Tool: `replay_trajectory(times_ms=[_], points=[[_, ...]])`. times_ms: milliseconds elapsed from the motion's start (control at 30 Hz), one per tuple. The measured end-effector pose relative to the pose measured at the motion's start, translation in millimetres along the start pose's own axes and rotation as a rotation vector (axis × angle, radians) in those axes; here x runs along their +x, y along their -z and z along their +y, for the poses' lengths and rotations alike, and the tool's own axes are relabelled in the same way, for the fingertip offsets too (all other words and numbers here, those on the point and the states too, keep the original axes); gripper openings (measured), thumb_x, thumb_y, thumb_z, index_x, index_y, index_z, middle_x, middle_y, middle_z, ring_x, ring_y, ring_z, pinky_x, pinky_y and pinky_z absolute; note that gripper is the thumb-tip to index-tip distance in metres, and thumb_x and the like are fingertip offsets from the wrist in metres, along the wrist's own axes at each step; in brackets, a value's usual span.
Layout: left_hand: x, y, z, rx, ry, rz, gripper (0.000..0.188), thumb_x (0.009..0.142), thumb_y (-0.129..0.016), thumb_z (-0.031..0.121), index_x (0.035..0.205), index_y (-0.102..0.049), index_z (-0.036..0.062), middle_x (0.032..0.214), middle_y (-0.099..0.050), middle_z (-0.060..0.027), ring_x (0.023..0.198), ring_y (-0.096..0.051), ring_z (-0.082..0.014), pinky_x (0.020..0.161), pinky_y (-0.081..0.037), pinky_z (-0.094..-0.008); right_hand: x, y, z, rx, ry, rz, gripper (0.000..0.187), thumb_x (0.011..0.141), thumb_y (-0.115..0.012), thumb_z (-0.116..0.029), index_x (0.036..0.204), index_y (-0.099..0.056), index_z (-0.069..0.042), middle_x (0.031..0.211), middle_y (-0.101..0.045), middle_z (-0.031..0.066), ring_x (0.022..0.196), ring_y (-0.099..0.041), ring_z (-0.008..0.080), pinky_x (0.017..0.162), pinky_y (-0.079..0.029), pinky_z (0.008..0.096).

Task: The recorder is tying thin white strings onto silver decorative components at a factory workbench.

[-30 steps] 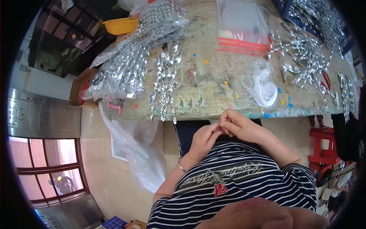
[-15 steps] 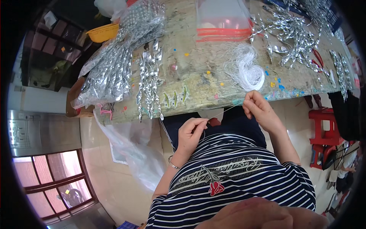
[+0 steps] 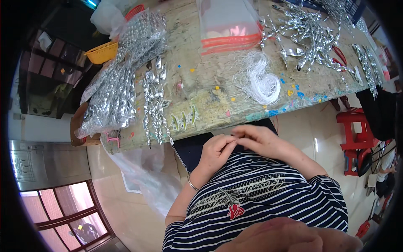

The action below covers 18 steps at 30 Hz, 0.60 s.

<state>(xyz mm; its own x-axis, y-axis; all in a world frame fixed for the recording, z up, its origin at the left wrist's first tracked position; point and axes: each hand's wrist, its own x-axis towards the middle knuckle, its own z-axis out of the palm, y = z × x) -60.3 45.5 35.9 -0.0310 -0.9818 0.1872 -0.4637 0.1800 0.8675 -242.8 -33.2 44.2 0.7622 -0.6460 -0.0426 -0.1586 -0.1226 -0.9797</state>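
Above my lap, at the table's near edge, my left hand (image 3: 216,153) is closed in a pinch, thumb against fingers. A thin thread ran from it half a second ago; now it is too fine to see. My right hand (image 3: 263,142) reaches across, its curled fingertips meeting the left ones. Whatever the right fingers hold is hidden and slightly blurred. Just beyond them, a loose hank of white thread (image 3: 268,88) lies on the worn table (image 3: 210,105). Three small green pod-shaped pieces (image 3: 183,119) sit in a row left of my hands, beside several twisted silver strips (image 3: 155,109).
Bagged silver strips (image 3: 111,94) cover the table's left side, near a yellow basket (image 3: 102,53). Clear bags with red edges (image 3: 231,40) lie at the back. Right of them are a silver pile (image 3: 308,31) and red-handled pliers (image 3: 340,56). Red stools (image 3: 354,130) stand at right.
My right hand has come down and left, from holding the thread taut to meeting my left hand. The left hand stays pinched near the same place. The whole view has shifted slightly.
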Motion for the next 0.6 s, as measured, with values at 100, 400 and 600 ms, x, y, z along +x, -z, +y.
replay_trajectory(times_ms=[100, 400, 600], points=[[-1, 1, -2, -0.025, 0.019, 0.019, 0.008, 0.084, -0.062, 0.007, 0.088, -0.065, 0.0020, 0.075, -0.061, -0.0073, 0.067, -0.058, -0.0179, 0.062, -0.045, -0.0270, 5, -2, -5, -0.074, -0.005, -0.021, 0.021, 0.089, -0.057, -0.018, 0.103, -0.061, -0.003, 0.088, -0.065, 0.0135, 0.081, -0.064, 0.0245, 0.073, -0.049, 0.0309], [-10, 4, -15, -0.176, 0.215, 0.108, 0.011, 0.087, -0.059, 0.005, 0.095, -0.066, 0.0005, 0.078, -0.061, -0.0031, 0.064, -0.052, -0.0072, 0.059, -0.042, -0.0199, 27, 129, 18, -0.350, 0.011, 0.585, 0.019, 0.090, -0.056, -0.015, 0.102, -0.061, -0.001, 0.084, -0.062, 0.0075, 0.080, -0.058, 0.0133, 0.072, -0.046, 0.0270], [-18, 1, -16, -0.161, 0.270, 0.070, 0.011, 0.086, -0.061, 0.007, 0.094, -0.067, 0.0009, 0.078, -0.062, -0.0027, 0.063, -0.054, -0.0077, 0.059, -0.043, -0.0208, 52, 200, 46, -0.840, -0.072, 0.589, 0.036, 0.081, -0.068, -0.027, 0.102, -0.058, 0.000, 0.082, -0.062, 0.0131, 0.074, -0.058, 0.0224, 0.067, -0.046, 0.0336]])
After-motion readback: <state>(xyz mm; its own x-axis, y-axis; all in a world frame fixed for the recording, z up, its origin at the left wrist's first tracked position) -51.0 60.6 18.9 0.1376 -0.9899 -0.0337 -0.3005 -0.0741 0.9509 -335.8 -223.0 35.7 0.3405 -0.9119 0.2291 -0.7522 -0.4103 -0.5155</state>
